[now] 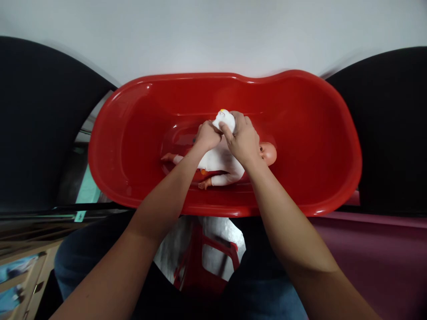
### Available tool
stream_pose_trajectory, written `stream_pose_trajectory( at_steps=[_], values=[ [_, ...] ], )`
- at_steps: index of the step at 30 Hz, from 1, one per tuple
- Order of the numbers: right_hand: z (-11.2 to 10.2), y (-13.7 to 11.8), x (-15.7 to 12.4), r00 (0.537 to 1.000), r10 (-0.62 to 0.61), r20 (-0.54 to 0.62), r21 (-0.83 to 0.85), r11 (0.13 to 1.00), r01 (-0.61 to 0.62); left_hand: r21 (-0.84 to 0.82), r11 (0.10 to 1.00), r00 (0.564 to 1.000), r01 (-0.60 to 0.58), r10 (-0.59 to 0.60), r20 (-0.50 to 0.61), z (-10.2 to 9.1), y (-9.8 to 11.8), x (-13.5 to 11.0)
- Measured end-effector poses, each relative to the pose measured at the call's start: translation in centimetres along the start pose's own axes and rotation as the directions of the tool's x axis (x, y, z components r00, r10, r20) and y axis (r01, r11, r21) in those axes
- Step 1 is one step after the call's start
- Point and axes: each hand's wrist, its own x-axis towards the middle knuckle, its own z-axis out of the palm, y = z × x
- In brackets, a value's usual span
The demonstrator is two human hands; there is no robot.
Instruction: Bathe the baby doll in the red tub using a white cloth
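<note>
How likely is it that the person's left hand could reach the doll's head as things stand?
Probably not directly: the right hand, gripping a white object, and the right forearm lie between the left hand and the doll's head, though the head looks close.

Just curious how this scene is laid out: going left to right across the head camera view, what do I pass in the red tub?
Left end of the red plastic baby tub → doll's foot → left hand → small white object → right hand → doll's head → right end of the tub
</note>
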Motion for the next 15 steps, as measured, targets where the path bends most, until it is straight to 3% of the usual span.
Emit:
stream_pose_trajectory(
  at_steps=[8, 15],
  values=[
    [-0.7, -0.3, 0.0, 1.0, 0.011, 0.018, 0.029, 0.999, -0.012, -0.069, 0.994, 0.996, -0.087, 0.084, -0.034, -0.1, -0.7, 0.4],
    [-0.8, -0.1, 0.2, 1.0, 0.011, 0.013, 0.061, 0.998, -0.012, -0.164, 0.981, 0.993, -0.102, 0.09, -0.082, -0.3, -1.1, 0.6]
  ],
)
